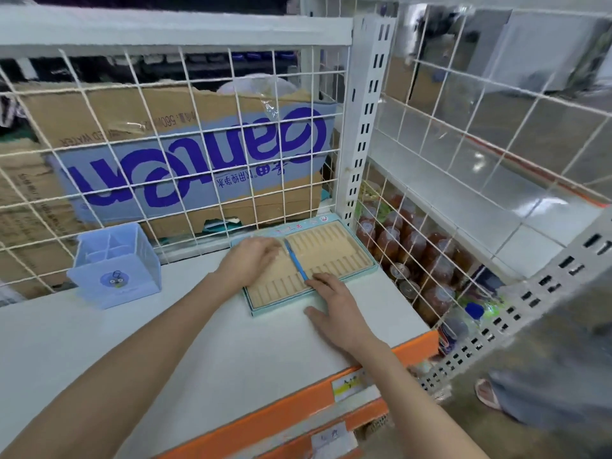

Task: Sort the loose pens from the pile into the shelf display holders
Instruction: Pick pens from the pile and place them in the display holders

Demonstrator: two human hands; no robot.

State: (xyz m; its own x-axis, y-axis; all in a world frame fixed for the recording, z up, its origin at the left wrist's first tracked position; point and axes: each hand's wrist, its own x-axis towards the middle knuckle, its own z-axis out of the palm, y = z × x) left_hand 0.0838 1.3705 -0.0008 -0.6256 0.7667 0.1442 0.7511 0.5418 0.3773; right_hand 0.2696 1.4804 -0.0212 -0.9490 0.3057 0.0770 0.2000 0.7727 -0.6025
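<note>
Where the head view looks down on a white shelf with an orange front edge, the items stand as follows.

Item: display tray, beige slotted insert in a pale blue frame, lying flat right of frame centre, against the wire grid back panel.

Item: blue pen, one only, lying along the tray's middle, its near end toward the lower edge of the tray.

Item: left hand, resting on the left half of the tray, fingers curled down toward the slots beside the pen's far end; whether it grasps anything cannot be told.

Item: right hand, lying flat on the tray's near right corner and the shelf, fingers relaxed and spread, holding nothing, fingertips just beside the pen's near end.

Item: translucent blue pen holder, square, divided into compartments, upright at left of the frame, well apart from the tray.

Item: cardboard box with blue printed lettering, behind the grid, upper left to centre.

Item: bottled drinks, behind the wire side panel, right of the tray.

Item: another person's foot in a sandal, lower right, on the floor.
</note>
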